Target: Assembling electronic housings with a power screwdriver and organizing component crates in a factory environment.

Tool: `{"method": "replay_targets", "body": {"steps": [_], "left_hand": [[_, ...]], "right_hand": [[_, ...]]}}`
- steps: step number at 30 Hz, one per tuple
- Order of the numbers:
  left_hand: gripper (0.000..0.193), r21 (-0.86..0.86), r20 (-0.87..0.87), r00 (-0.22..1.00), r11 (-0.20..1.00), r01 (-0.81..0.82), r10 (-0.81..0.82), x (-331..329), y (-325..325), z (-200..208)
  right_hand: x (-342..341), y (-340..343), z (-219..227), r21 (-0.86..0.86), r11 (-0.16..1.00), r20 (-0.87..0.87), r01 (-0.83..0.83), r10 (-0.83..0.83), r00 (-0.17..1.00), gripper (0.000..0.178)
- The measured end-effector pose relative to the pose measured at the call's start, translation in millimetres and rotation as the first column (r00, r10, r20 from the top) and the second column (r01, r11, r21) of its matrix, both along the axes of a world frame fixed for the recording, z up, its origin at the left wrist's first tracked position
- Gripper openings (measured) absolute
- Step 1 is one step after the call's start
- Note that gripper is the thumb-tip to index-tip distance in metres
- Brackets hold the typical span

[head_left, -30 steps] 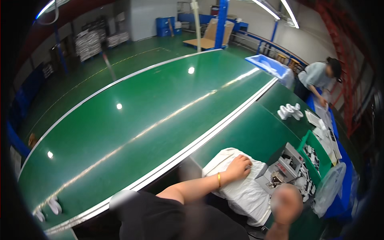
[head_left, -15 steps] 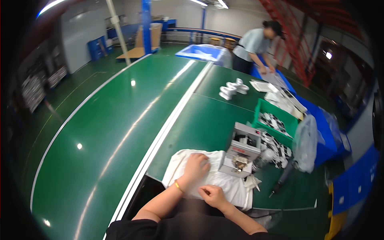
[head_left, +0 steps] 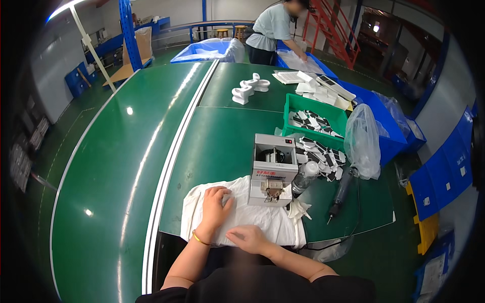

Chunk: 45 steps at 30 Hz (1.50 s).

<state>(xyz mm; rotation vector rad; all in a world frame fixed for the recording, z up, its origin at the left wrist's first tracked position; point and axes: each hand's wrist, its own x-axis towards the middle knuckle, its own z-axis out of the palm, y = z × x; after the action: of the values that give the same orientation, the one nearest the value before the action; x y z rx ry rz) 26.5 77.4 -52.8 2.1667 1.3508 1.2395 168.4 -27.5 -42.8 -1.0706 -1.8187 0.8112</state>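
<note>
A white cloth (head_left: 240, 214) is spread at the near edge of the green table. My left hand (head_left: 216, 204) lies on its left half, palm down, fingers a little apart, holding nothing. Lower down, by the cloth's near edge, my right hand (head_left: 248, 239) rests with loosely bent fingers and nothing visible in it. A small grey box-shaped machine (head_left: 274, 171), apparently a screw feeder, stands on the cloth's far right part. Beside the machine are a clear bottle (head_left: 305, 177) and a crumpled white glove or rag (head_left: 299, 209). Neither hand touches the machine.
Small black-and-white parts (head_left: 323, 156) lie heaped before a green bin (head_left: 290, 108) of similar pieces. An electric screwdriver (head_left: 342, 192) with a cord lies right. White moulded parts (head_left: 250, 88) stand farther back. A co-worker (head_left: 270, 30) leans over a blue bin (head_left: 316, 63).
The view has swung right, so the table and machine appear farther left. My left hand stays on the cloth, its fingers now more spread. My right hand's fingers have loosened from a curl.
</note>
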Motion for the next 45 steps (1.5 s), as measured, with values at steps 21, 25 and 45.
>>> {"method": "replay_targets", "body": {"steps": [21,25,45], "left_hand": [[0.018,-0.02,0.033,0.999,1.0,-0.011,0.011,-2.5,-1.7,-3.4],[0.018,-0.027,0.032,0.999,1.0,0.004,-0.003,-5.4,-3.2,-1.8],[0.018,-0.064,0.047,0.998,0.997,0.036,-0.033,-0.2,-6.3,4.2]], "right_hand": [[-2.7,-2.8,2.4,-0.194,0.981,-0.072,0.013,-0.027,0.997,0.013],[-3.1,-3.0,8.0,-0.183,0.983,-0.063,0.018,-0.03,0.998,0.014],[1.4,-1.0,-8.0,-0.072,0.997,-0.073,-0.016,0.011,0.997,0.018]]}}
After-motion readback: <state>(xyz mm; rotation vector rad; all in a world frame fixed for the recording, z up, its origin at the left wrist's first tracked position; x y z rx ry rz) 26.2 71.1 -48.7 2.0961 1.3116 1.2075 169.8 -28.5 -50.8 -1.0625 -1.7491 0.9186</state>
